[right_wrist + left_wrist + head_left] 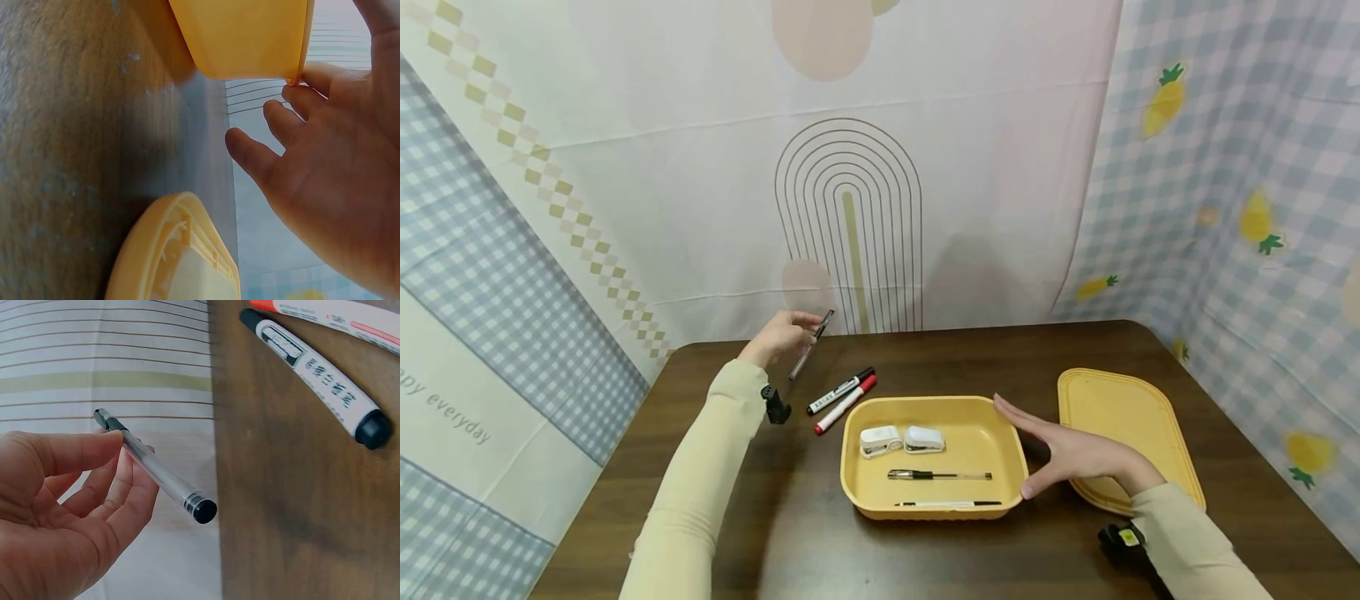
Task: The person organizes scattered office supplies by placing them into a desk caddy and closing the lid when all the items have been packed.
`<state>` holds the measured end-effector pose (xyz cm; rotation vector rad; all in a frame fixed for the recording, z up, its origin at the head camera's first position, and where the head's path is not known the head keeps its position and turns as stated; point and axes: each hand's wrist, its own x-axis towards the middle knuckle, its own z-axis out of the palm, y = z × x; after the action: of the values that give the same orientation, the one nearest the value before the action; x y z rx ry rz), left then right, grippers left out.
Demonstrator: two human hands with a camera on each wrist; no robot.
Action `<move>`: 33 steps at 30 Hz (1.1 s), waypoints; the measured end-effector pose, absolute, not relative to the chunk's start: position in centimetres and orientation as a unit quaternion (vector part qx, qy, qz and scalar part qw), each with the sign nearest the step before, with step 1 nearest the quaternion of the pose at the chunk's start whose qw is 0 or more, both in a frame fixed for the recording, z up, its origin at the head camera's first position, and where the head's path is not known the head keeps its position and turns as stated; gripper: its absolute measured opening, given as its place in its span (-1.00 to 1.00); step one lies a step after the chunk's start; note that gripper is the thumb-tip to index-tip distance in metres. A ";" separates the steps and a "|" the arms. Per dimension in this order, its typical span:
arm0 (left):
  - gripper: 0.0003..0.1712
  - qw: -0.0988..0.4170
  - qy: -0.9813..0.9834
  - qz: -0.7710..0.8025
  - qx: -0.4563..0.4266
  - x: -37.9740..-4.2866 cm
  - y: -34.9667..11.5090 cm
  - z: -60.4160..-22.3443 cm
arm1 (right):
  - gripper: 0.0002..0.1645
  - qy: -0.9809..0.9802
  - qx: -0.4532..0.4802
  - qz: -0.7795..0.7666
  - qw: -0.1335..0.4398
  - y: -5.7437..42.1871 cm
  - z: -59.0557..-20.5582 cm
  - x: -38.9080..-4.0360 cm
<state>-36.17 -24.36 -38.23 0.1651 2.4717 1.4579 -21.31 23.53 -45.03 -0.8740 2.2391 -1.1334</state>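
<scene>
My left hand (784, 335) pinches a clear gel pen with a black cap (164, 474) between thumb and fingers, above the table's back edge. My right hand (1078, 454) is spread at the right side of a yellow plastic box (1026, 467), thumb by its front corner and forefinger by the back one. In the right wrist view, fingertips meet the box's rim. Inside the box lie two small white staplers, one on the left (878, 442) and one beside it (924, 440), a black-capped gel pen (940, 475) and a slim white pen (950, 503).
Left of the box, a black whiteboard marker (841, 392) and a red marker (846, 404) lie side by side on the brown table (790, 517). A yellow lid (1123, 417) rests on the right, partly behind my right hand. Patterned cloth (1000, 167) hangs behind the table.
</scene>
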 end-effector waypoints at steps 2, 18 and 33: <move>-0.40 0.128 0.853 0.502 0.062 -36.2 -24.1 -37.8 | 0.44 0.818 -0.318 -0.415 0.240 23.5 -45.0 -21.3; -0.38 0.129 0.840 0.521 0.077 -36.4 -21.4 -34.3 | 0.45 0.818 -0.319 -0.415 0.240 23.6 -45.1 -21.3; -0.42 0.150 0.827 0.518 0.158 -35.0 -17.3 -31.6 | 0.43 0.822 -0.321 -0.405 0.239 23.5 -45.1 -21.2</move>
<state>-35.03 -17.31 -31.60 0.4535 2.3764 1.4865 -21.24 23.53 -45.12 -0.8780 2.2520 -1.1096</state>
